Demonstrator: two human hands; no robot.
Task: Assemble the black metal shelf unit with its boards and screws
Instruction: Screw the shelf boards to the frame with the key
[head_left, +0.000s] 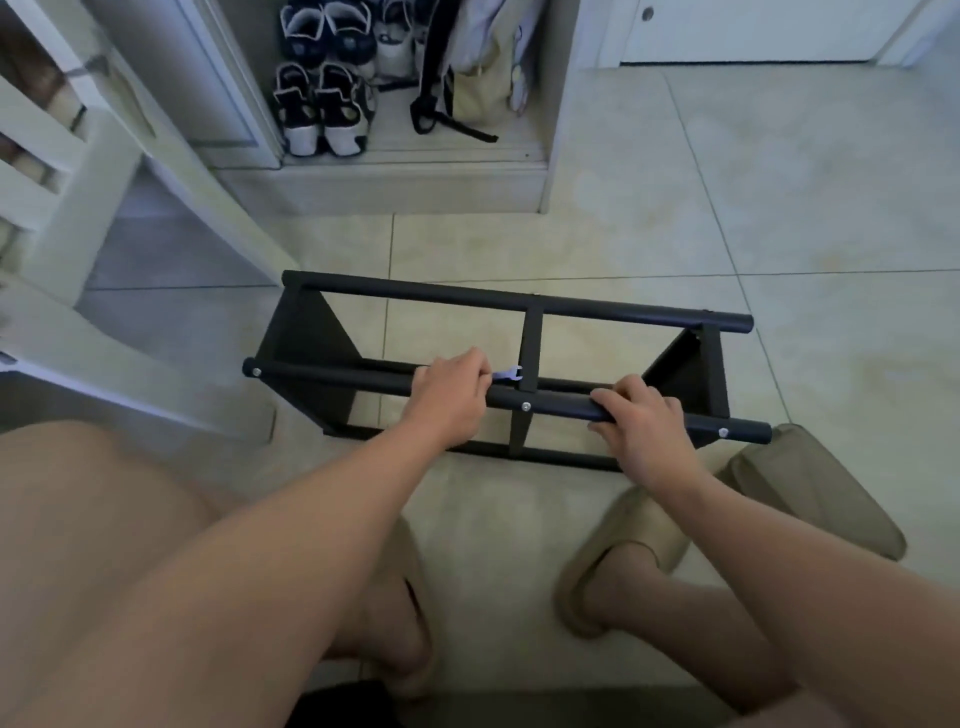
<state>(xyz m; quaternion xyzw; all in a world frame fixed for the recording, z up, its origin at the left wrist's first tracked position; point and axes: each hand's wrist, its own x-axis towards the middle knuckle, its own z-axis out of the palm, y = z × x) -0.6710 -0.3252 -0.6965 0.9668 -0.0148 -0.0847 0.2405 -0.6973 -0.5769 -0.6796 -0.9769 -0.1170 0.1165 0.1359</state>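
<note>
Several sneakers (322, 111) in cupboard (384, 183); left hand (449, 395): wrench (510, 374); right hand (644, 423): rail (551, 408).

We log the frame (519, 301) as black metal with smooth tubes and a matt coat. Screws (526, 407): bare silver metal, shiny. Wrench (511, 373): thin pale metal. Floor (779, 208): smooth pale tile with a slight sheen. Slippers (639, 525): tan, matt, rubbery-looking.

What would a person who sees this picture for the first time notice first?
The black metal frame lying on the tiled floor in the middle draws the eye first. At its near bar, the left hand holds a small silver wrench and the right hand grips the bar. Behind it, sneakers stand in an open cupboard.
</note>
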